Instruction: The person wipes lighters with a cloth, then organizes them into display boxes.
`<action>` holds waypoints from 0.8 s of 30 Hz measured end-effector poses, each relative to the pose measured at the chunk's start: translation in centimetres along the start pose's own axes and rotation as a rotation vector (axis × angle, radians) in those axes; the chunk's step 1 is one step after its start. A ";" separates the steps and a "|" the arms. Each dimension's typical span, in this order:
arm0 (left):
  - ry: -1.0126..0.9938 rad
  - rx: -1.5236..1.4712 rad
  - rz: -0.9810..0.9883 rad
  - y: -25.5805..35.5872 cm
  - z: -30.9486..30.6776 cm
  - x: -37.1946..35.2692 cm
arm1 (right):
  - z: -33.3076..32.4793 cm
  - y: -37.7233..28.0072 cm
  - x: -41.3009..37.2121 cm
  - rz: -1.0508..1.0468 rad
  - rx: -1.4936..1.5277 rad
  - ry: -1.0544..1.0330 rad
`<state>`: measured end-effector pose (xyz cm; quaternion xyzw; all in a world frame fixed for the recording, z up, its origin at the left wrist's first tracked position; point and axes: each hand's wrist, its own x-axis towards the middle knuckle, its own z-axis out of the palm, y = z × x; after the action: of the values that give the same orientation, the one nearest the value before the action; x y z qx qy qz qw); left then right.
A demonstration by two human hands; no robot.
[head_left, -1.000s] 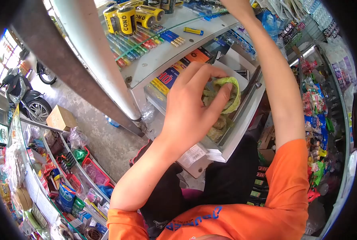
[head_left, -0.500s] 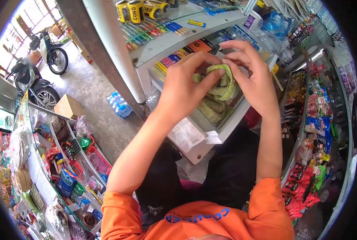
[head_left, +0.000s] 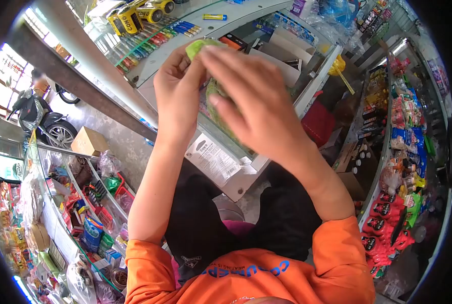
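Head view: left hand (head_left: 177, 93) raised, fingers curled, pinching top of wad (head_left: 198, 47). Wad green, soft, crumpled; bright yellow-green at top edge, duller olive lower down, mostly hidden between hands. Right hand (head_left: 254, 104) laid across wad's front, fingers straight and close together, pressed on it; thumb hidden, grip cannot tell. Wad held above white drawer (head_left: 254, 163), in front of glass counter (head_left: 185, 50) with yellow batteries (head_left: 129, 19)

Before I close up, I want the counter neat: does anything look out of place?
One small yellow stick lies alone on the glass countertop, apart from the neat rows. Below, the drawer stands pulled open; the left hand grips a green bundle above it, the right hand over it.
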<state>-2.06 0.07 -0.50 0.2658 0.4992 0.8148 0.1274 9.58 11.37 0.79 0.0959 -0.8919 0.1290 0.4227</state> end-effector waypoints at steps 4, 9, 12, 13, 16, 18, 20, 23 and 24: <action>-0.002 -0.141 -0.128 0.1 -0.5 -0.1 | 0.6 -1.1 -0.1 -0.015 -0.114 -0.196; -0.024 -0.204 -0.141 0.7 0.2 -0.3 | 1.2 -0.3 -0.1 0.048 -0.135 -0.191; -0.083 -0.229 -0.098 1.2 1.2 -0.9 | 1.8 0.6 0.1 0.080 -0.095 -0.052; -0.124 -0.251 -0.077 1.3 1.3 -1.1 | 3.2 1.8 0.1 0.079 -0.096 -0.055; -0.140 -0.312 -0.075 1.2 1.0 -0.9 | 5.0 2.8 0.2 0.008 -0.109 0.246; -0.118 -0.360 -0.089 1.3 0.7 -0.6 | 1.5 0.1 0.1 0.099 0.064 -0.114; -0.113 -0.368 -0.057 1.5 0.3 -0.4 | 1.3 -0.2 0.0 0.091 0.067 -0.150; -0.104 -0.324 -0.064 1.3 0.5 -0.5 | 1.5 -0.1 -0.2 0.112 0.050 -0.159; -0.102 -0.324 -0.062 1.3 0.7 -0.6 | 1.6 0.0 -0.2 0.139 0.030 -0.130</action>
<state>-1.10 -0.30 0.67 0.2672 0.3621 0.8658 0.2188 8.55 10.88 -0.29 0.0481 -0.9199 0.1651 0.3524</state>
